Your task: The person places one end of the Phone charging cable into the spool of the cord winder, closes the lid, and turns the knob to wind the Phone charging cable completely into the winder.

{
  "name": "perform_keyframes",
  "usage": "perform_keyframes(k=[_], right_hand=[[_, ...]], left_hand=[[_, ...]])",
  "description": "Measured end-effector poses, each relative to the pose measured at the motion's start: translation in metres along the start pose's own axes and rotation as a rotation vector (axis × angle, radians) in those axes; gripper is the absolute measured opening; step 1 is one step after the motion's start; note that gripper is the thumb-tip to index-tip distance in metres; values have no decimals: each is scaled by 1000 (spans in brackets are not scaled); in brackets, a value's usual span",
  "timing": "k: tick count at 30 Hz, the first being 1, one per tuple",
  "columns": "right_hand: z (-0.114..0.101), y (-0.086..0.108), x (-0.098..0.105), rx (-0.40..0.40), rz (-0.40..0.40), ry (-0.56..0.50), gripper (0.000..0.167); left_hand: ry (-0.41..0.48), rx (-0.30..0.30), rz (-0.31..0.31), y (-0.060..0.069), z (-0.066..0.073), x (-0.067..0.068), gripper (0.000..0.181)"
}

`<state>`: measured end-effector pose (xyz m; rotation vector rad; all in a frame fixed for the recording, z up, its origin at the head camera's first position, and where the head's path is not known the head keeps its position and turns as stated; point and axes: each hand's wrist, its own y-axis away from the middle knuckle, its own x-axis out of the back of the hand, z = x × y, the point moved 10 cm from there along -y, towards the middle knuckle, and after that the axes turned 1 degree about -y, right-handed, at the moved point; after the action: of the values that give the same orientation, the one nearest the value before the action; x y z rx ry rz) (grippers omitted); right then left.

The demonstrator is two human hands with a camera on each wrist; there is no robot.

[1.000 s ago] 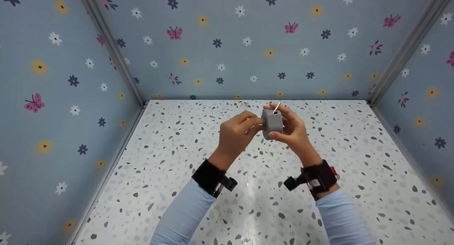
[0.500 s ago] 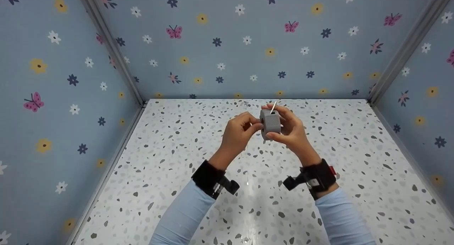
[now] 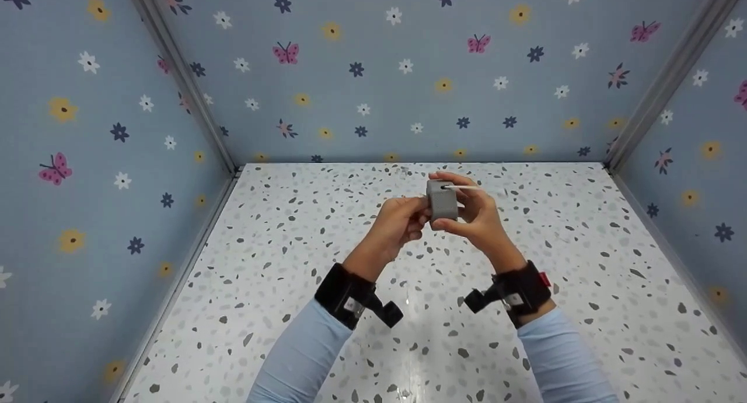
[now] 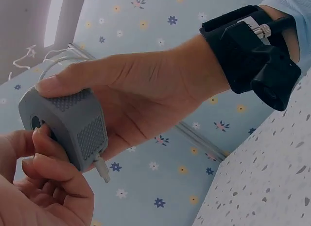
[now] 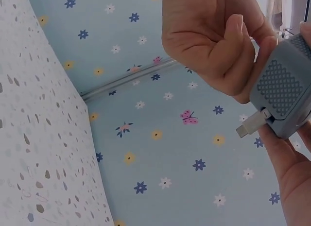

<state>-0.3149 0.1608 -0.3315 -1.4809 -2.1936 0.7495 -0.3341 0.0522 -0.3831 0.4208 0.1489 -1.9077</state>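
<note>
A grey, faceted cable winder (image 3: 443,204) with textured sides is held up above the table. My right hand (image 3: 481,216) grips it, thumb on the near edge and fingers over the far side. My left hand (image 3: 402,216) is at its left face; in the left wrist view curled fingers (image 4: 46,143) reach into the round hole in that face. A short white cable end (image 3: 464,187) sticks out of a slot at the top. In the right wrist view its plug (image 5: 252,125) shows a metal tip. A thin white cable loop (image 4: 53,60) appears behind the winder.
Beneath both hands lies a white speckled tabletop (image 3: 280,309). Blue flower-patterned panels (image 3: 362,88) stand at the back and both sides, joined by grey metal posts (image 3: 181,70). Black camera bands are strapped to both wrists.
The cable end at the top has swung from pointing up to lying nearly level to the right. My left hand has turned at the hole, and the winder has shifted slightly left.
</note>
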Motion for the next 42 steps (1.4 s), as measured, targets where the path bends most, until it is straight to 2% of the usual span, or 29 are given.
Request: perform_keyframes(k=[4, 7, 9, 12, 16, 18, 20, 22, 24, 29, 32, 34, 38, 42], right_hand=[[0, 0, 4, -10, 18, -75, 66], [-1, 0, 8, -8, 39, -103, 65], [-2, -1, 9, -4, 44, -103, 65], [-1, 0, 8, -11, 33, -92, 65], [2, 3, 4, -44, 10, -93, 65], [4, 4, 4, -55, 7, -97, 65], [5, 4, 4, -61, 11, -90, 66], [6, 4, 4, -63, 15, -84, 66], [6, 4, 4, -68, 19, -78, 66], [6, 4, 4, -74, 21, -77, 66], [8, 4, 5, -81, 21, -79, 65], [9, 5, 6, -88, 24, -78, 64], [12, 7, 8, -97, 38, -74, 64], [12, 7, 11, -86, 63, -69, 66]], left_hand=[[-78, -121, -54, 4, 10, -4, 24], [-213, -289, -92, 9, 22, -7, 16], [-343, -434, -79, 13, 33, -8, 12], [-574, -702, 7, 24, 51, -7, 15], [-937, -1076, 168, 45, 67, -13, 18], [-1075, -1220, 223, 54, 70, -17, 17], [-1153, -1294, 254, 58, 70, -20, 17], [-1166, -1283, 253, 56, 68, -19, 18], [-1112, -1196, 217, 50, 65, -17, 19], [-842, -825, 71, 26, 48, -9, 24], [-716, -651, 29, 17, 39, -6, 26], [-660, -575, 15, 14, 35, -5, 26], [-578, -477, -24, 9, 29, -5, 23], [-401, -333, -63, 4, 19, -3, 18]])
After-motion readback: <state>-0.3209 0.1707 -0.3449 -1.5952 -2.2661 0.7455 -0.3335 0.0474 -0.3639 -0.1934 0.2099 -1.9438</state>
